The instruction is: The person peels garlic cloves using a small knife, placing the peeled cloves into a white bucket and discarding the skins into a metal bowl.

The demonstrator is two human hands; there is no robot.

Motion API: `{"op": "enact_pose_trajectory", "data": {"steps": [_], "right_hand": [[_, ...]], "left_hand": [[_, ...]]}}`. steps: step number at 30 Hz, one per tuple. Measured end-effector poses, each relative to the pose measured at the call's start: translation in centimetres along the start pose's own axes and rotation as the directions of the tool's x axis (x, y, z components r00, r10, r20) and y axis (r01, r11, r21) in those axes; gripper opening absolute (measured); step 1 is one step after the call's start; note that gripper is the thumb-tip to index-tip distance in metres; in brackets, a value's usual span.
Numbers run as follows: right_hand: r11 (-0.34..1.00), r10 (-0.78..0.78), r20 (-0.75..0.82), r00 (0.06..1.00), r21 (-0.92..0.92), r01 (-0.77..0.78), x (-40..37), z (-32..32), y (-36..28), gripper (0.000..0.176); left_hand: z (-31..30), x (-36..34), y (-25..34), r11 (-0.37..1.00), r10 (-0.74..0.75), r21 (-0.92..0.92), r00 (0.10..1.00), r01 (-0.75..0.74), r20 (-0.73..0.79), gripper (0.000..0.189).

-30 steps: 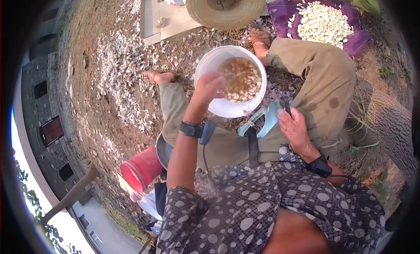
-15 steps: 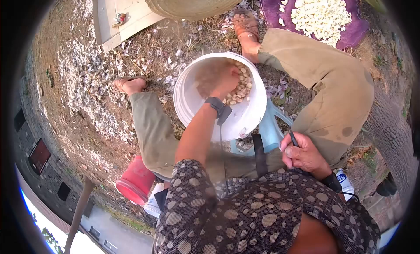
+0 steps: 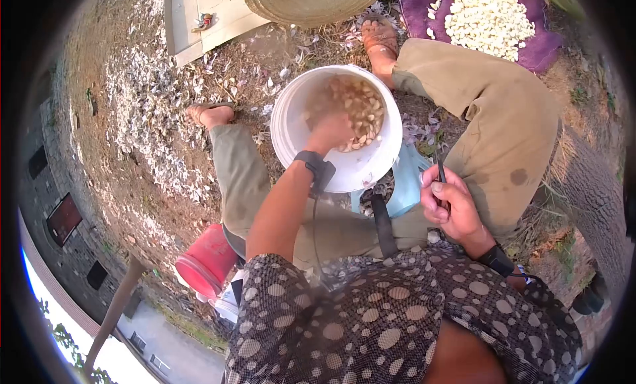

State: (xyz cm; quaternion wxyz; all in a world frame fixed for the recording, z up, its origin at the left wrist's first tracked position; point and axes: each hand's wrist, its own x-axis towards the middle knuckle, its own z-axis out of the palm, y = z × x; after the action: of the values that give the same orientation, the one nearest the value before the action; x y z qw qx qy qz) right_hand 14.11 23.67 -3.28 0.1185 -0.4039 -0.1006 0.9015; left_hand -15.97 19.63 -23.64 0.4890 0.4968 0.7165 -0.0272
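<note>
A white bucket [image 3: 291,119] stands on the ground between my knees, holding murky water and many pale garlic cloves [image 3: 361,106]. My left hand [image 3: 329,132] reaches down inside the bucket among the cloves; whether its fingers hold any is hidden. A black band sits on that wrist. My right hand [image 3: 447,202] rests over my right thigh, closed around a thin dark tool [image 3: 441,175] that points away from me.
A purple cloth [image 3: 424,6] with a heap of peeled white cloves lies at the far right. A straw hat [image 3: 311,0] and a board [image 3: 205,20] lie ahead. Papery skins litter the dirt on the left. A red bucket [image 3: 205,261] stands by my left hip.
My left hand went from above the bucket's rim down into the cloves and stays there, now drawn slightly back. The view has shifted a little. My right hand still holds the tool.
</note>
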Motion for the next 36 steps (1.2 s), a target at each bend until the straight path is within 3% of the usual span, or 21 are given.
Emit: {"op": "enact_pose_trajectory", "data": {"steps": [2, 4, 6, 7, 13, 16, 19, 22, 28, 31, 34, 36], "right_hand": [[0.996, -0.07, 0.03, 0.997, 0.057, 0.068, -0.3, -0.2, 0.5, 0.015], [0.994, -0.07, 0.079, 0.994, 0.093, 0.063, -1.0, -0.4, 0.7, 0.018], [0.99, -0.085, 0.07, 0.994, 0.118, 0.077, -1.7, -0.1, 1.4, 0.018], [0.988, -0.096, 0.186, 0.978, 0.141, 0.07, -1.8, -0.8, 1.6, 0.016], [0.995, -0.085, 0.092, 0.992, -0.045, 0.089, -4.1, 2.2, 3.2, 0.03], [0.969, -0.107, 0.142, 0.984, -0.208, 0.135, -3.9, 1.9, 4.8, 0.038], [0.799, -0.054, 0.142, 0.988, -0.587, 0.128, -3.5, 1.2, 5.2, 0.04], [0.659, -0.077, 0.167, 0.983, -0.732, 0.176, -3.4, 2.4, 5.6, 0.042], [0.743, -0.282, 0.231, 0.931, -0.562, 0.364, -3.6, 5.0, 6.6, 0.031], [0.7, -0.396, 0.272, 0.877, -0.528, 0.48, -3.9, 6.1, 7.1, 0.024], [0.682, -0.452, 0.277, 0.848, -0.505, 0.529, -4.1, 6.4, 7.9, 0.022], [0.661, -0.48, 0.273, 0.834, -0.513, 0.548, -4.0, 6.2, 8.2, 0.021]], "left_hand": [[-3.4, -3.3, 1.1, 0.914, -0.112, -0.399, 0.99, 0.069, -0.085, 0.013], [-5.6, -7.6, 2.6, 0.651, -0.229, -0.754, 0.969, 0.081, -0.093, 0.016], [-5.0, -11.4, 2.0, 0.429, -0.155, -0.9, 0.975, -0.079, -0.159, 0.02], [-4.5, -13.3, 2.0, 0.299, -0.118, -0.941, 0.973, -0.157, -0.2, 0.023], [1.7, -23.7, 7.7, -0.187, -0.19, -0.935, 0.945, -0.301, -0.266, 0.019], [5.1, -26.1, 9.8, -0.277, -0.22, -0.877, 0.915, -0.392, -0.339, 0.019], [7.9, -26.7, 9.7, -0.137, -0.142, -0.877, 0.885, -0.461, -0.443, 0.02], [8.5, -27.3, 10.6, -0.052, -0.11, -0.834, 0.834, -0.549, -0.541, 0.021], [9.0, -27.6, 11.2, 0.046, -0.132, -0.644, 0.635, -0.764, -0.762, 0.024], [9.1, -27.3, 11.3, 0.056, -0.124, -0.599, 0.59, -0.799, -0.798, 0.027], [9.0, -27.4, 11.8, 0.075, -0.142, -0.618, 0.605, -0.783, -0.784, 0.024], [9.3, -27.1, 11.7, 0.191, -0.134, -0.6, 0.585, -0.777, -0.8, 0.026]]}}
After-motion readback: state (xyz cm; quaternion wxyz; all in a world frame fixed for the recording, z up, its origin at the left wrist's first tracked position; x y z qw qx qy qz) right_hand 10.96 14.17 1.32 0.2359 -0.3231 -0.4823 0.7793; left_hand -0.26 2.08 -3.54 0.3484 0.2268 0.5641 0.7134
